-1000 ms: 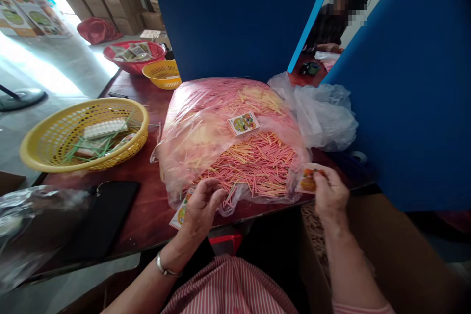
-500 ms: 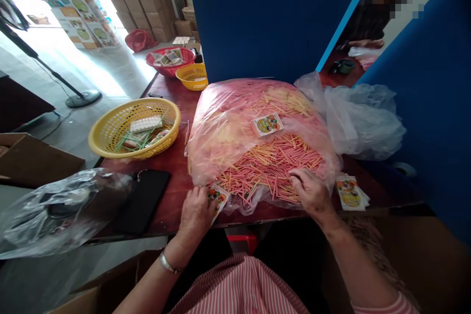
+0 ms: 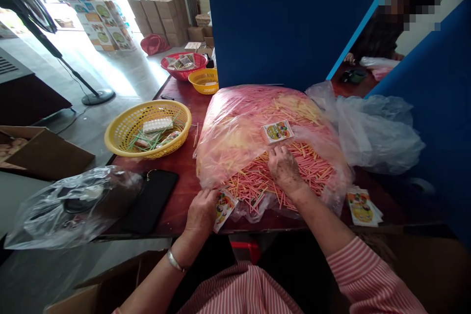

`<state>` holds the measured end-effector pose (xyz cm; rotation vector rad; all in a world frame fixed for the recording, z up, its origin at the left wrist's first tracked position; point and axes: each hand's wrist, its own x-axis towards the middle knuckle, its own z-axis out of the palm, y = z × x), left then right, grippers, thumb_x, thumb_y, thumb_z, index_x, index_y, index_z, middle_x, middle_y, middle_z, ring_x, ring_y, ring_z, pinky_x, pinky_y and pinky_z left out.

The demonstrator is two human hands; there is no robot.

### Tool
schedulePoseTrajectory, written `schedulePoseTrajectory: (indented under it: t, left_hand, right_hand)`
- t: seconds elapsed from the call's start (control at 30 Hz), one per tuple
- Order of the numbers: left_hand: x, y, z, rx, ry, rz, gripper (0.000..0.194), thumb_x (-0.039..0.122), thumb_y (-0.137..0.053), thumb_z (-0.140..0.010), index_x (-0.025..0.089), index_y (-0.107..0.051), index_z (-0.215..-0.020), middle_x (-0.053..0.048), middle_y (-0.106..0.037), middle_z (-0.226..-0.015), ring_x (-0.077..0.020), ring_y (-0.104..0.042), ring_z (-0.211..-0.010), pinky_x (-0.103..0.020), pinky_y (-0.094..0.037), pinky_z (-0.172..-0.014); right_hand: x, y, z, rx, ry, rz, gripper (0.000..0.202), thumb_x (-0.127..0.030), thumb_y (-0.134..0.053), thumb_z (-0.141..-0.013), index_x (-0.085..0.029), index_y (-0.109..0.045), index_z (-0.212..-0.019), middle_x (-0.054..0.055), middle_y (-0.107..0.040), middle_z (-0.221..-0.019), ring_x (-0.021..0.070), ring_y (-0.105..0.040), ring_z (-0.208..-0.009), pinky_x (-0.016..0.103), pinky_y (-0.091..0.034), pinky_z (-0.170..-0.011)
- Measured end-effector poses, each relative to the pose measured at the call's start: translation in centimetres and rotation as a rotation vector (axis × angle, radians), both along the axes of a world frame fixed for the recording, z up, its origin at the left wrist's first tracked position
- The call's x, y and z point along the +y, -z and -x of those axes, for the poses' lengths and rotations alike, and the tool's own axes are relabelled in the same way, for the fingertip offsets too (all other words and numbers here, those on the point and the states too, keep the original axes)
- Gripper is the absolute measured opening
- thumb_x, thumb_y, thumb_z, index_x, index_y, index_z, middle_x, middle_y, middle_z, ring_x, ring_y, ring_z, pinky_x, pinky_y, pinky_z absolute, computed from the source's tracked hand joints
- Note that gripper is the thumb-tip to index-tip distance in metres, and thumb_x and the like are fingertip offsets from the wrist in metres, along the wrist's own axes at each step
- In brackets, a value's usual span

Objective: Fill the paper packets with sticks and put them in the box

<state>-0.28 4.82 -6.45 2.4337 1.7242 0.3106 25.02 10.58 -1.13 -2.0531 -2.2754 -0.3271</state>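
A large clear plastic bag (image 3: 228, 130) full of thin pink and yellow sticks (image 3: 312, 164) lies on the dark red table, its near side open. My left hand (image 3: 201, 212) is closed on the edge of a small printed packet (image 3: 225, 210) at the table's front edge. Over the loose sticks is my right hand (image 3: 285, 169), fingers curled downward; whatever they grip is hidden. Just beyond its fingertips, another printed packet (image 3: 277, 131) rests on top of the bag. More packets (image 3: 362, 207) form a small stack to the right.
On the left stand a yellow basket (image 3: 147, 108) holding green sticks and packs, a black phone-like slab (image 3: 154, 201) and a plastic-wrapped bundle (image 3: 81, 206). Smaller baskets (image 3: 203, 81) sit behind. A blue partition (image 3: 272, 19) rises at the back; another person (image 3: 382, 34) shows through its gap.
My right hand has moved left and farther in across the sticks, toward the packet on the bag. My left hand stays at its packet. The whole view has shifted slightly.
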Motion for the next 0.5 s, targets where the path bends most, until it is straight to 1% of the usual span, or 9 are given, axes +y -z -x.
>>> schedulePoseTrajectory:
  t: [0.13,0.23,0.3,0.4,0.5]
  left_hand:
    - [-0.4,-0.6,0.0,0.020,0.028,-0.082,0.018,0.014,-0.044,-0.087,0.018,-0.062,-0.087,-0.008,-0.064,-0.082,-0.0230,-0.054,-0.079,-0.034,-0.045,-0.074]
    - [-0.6,-1.0,0.0,-0.049,0.031,-0.165,0.017,0.016,-0.044,-0.088,0.018,-0.061,-0.085,-0.008,-0.062,-0.079,-0.0235,-0.053,-0.080,-0.036,-0.045,-0.076]
    - [-0.7,-1.2,0.1,-0.124,0.035,-0.192,0.018,0.016,-0.042,-0.088,0.018,-0.060,-0.085,-0.007,-0.062,-0.079,-0.0226,-0.054,-0.079,-0.035,-0.045,-0.076]
    - [-0.9,-1.6,0.2,-0.279,-0.004,-0.163,0.020,0.019,-0.039,-0.090,0.019,-0.058,-0.088,-0.006,-0.062,-0.082,-0.0193,-0.056,-0.077,-0.031,-0.046,-0.074]
    - [-1.0,-2.3,-0.3,-0.472,-0.123,-0.036,0.019,0.025,-0.038,-0.091,0.019,-0.056,-0.091,-0.003,-0.061,-0.078,-0.0149,-0.058,-0.068,-0.026,-0.046,-0.066]
  right_hand:
    - [0.4,-0.3,0.3,-0.040,-0.011,0.026,0.030,-0.004,-0.037,-0.084,-0.008,-0.059,-0.104,0.020,-0.062,-0.095,0.0287,-0.051,-0.088,0.039,-0.040,-0.072]
    - [0.8,-0.3,0.5,-0.070,-0.037,0.049,0.029,-0.002,-0.039,-0.081,-0.006,-0.061,-0.101,0.022,-0.062,-0.093,0.0286,-0.052,-0.085,0.039,-0.039,-0.071]
    - [1.0,0.0,0.5,-0.107,-0.056,0.057,0.028,-0.002,-0.040,-0.081,-0.005,-0.062,-0.099,0.022,-0.062,-0.092,0.0279,-0.052,-0.084,0.038,-0.039,-0.071]
    - [1.4,0.4,0.5,-0.153,-0.047,0.052,0.028,-0.003,-0.040,-0.081,-0.005,-0.062,-0.099,0.021,-0.062,-0.091,0.0276,-0.052,-0.084,0.038,-0.038,-0.071]
    - [1.5,0.6,0.3,-0.160,-0.025,0.049,0.030,-0.003,-0.038,-0.082,-0.008,-0.062,-0.099,0.019,-0.063,-0.091,0.0265,-0.052,-0.084,0.037,-0.038,-0.073]
